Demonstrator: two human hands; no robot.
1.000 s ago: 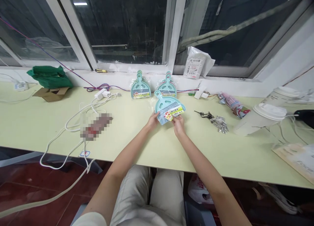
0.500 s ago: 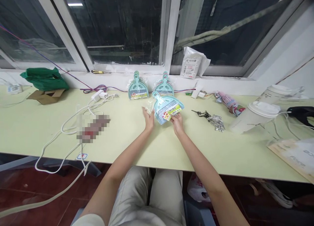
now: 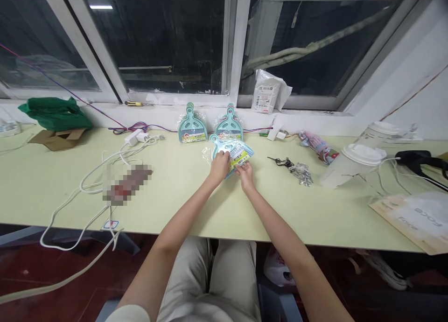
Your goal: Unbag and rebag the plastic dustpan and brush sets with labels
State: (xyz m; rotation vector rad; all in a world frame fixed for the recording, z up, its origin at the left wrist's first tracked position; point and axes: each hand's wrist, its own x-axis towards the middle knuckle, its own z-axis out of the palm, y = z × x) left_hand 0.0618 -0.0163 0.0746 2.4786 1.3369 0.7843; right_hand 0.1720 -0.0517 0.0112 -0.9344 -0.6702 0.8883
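A light blue dustpan-and-brush set (image 3: 241,150) in clear wrap, with a yellow-green label card (image 3: 239,160), is held tilted above the table. My right hand (image 3: 246,174) grips its lower edge, thumb by the card. With fingers curled, my left hand (image 3: 220,167) is on the front at the card's left end and covers part of the pan; exactly what its fingertips pinch is hidden. Behind, two stacks of similar sets lean against the wall: a left stack (image 3: 193,126) and a right stack (image 3: 229,123), the right one partly covered by the held set.
Keys (image 3: 300,172), a folded umbrella (image 3: 318,147) and white paper cups (image 3: 353,165) are on the right. White cables (image 3: 84,184), an opened cardboard box (image 3: 59,139) and a green bag (image 3: 52,113) lie left. A white package (image 3: 265,93) stands on the sill.
My left hand has moved from beside the dustpan set onto its front, and its spread fingers have closed. The right hand keeps its hold. The whole view has shifted slightly.
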